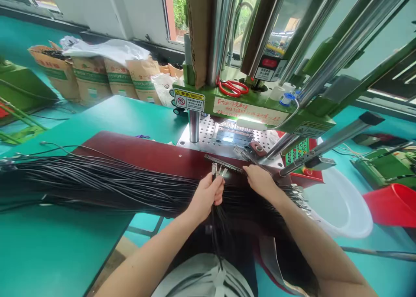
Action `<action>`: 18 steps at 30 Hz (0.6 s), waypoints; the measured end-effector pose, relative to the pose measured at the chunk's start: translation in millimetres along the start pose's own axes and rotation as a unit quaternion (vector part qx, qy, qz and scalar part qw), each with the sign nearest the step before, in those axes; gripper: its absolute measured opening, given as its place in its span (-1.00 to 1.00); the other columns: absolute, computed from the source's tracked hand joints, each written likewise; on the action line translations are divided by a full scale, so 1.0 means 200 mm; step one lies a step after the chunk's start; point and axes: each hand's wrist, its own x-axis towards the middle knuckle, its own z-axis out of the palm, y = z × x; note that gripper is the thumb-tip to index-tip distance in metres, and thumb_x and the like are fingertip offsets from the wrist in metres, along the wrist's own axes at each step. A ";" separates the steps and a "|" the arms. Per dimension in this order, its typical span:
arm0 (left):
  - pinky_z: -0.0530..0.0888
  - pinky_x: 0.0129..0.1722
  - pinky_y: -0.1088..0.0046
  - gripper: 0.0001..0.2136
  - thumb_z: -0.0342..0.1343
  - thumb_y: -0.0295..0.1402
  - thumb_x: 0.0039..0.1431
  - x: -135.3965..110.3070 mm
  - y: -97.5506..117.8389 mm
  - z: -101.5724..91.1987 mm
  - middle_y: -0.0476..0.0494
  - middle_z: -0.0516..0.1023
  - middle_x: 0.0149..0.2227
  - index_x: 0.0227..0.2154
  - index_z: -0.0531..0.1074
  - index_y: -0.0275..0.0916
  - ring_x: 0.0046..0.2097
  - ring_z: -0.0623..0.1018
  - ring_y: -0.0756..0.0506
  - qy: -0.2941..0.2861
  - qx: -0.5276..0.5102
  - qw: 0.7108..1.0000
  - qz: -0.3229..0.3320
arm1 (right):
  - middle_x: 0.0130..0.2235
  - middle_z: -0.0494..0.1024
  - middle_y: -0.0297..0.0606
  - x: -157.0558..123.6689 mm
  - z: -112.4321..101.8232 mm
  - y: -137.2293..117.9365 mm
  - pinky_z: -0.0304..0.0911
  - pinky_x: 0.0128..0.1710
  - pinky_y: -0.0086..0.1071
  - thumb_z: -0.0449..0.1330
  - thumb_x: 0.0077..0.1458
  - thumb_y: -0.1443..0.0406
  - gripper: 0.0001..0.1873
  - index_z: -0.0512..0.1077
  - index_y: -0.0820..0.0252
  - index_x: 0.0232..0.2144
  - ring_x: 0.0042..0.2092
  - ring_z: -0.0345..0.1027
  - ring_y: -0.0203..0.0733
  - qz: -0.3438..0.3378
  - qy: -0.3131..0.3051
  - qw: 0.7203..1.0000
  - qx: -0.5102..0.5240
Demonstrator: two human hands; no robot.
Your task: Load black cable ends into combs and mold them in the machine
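My left hand (208,195) is closed round several black cables (221,227). Their metal connectors (213,168) stick up above the fist, and the cable tails hang down in front of me. Just beyond the connectors, a narrow metal strip (224,163) marked with a letter lies on the dark red board (139,154). At the strip's right end, my right hand (260,182) pinches it with thumb and forefinger; the other fingers are partly hidden. A metal handle-like piece (243,153) lies just behind that hand. A thick bundle of black cables (123,180) stretches across the board.
Ahead stands a green press (234,100) with steel columns and a perforated plate (204,130). Red scissors (233,88) rest on its crossbeam. To the right are a button panel (297,152), a white tub (338,201) and a red bucket (393,204). Paper sacks (91,78) line the wall.
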 end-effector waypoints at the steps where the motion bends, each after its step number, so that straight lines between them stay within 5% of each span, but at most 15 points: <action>1: 0.01 -0.72 0.66 -0.73 0.10 -0.17 0.00 0.00 0.01 -0.03 0.21 0.02 -0.71 -0.49 0.19 -0.25 -0.70 0.01 0.18 0.002 0.001 1.000 -0.010 | -0.22 0.44 -0.03 0.01 0.02 -0.01 0.19 -0.20 -0.25 -0.01 -0.01 0.49 -0.66 0.35 0.29 -0.15 -0.14 0.30 -0.01 -0.004 -0.012 0.999 -0.052; 6: -0.03 -0.72 0.67 -0.73 0.11 -0.17 -0.01 -0.02 0.01 -0.07 0.21 0.02 -0.70 -0.45 0.22 -0.27 -0.69 -0.02 0.19 -0.004 -0.006 0.999 -0.044 | -0.32 0.44 -0.16 -0.02 -0.04 -0.03 0.16 -0.32 -0.36 0.02 -0.10 0.41 -0.82 0.34 0.25 -0.37 -0.29 0.32 -0.14 -0.015 -0.088 0.996 -0.007; 10: -0.01 -0.72 0.67 -0.76 0.07 -0.18 0.03 -0.01 0.00 -0.01 0.20 0.03 -0.68 -0.42 0.20 -0.24 -0.68 -0.01 0.18 -0.035 0.025 0.997 -0.057 | -0.57 0.34 -0.38 -0.11 -0.08 0.00 0.09 -0.56 -0.49 -0.04 -0.10 0.39 -0.84 0.33 0.23 -0.45 -0.54 0.22 -0.35 0.057 -0.117 0.967 0.219; 14: 0.00 -0.74 0.67 -0.76 0.04 -0.17 0.04 0.08 -0.06 0.08 0.21 0.00 -0.69 -0.43 0.16 -0.21 -0.69 -0.02 0.18 -0.065 0.083 0.992 -0.067 | -0.66 0.18 -0.55 -0.23 -0.02 -0.03 -0.19 -0.79 -0.56 0.00 -0.09 0.35 -0.67 0.30 0.20 -0.19 -0.76 -0.08 -0.47 0.161 -0.062 0.809 0.562; 18: 0.02 -0.76 0.66 -0.73 0.08 -0.20 -0.01 0.17 -0.15 0.18 0.22 0.00 -0.72 -0.52 0.11 -0.21 -0.71 0.01 0.17 -0.068 0.171 0.980 -0.076 | -0.67 0.22 -0.53 -0.28 0.08 -0.06 -0.18 -0.84 -0.58 0.02 0.07 0.15 -0.59 0.24 0.22 -0.07 -0.79 -0.09 -0.49 0.150 0.066 0.670 0.724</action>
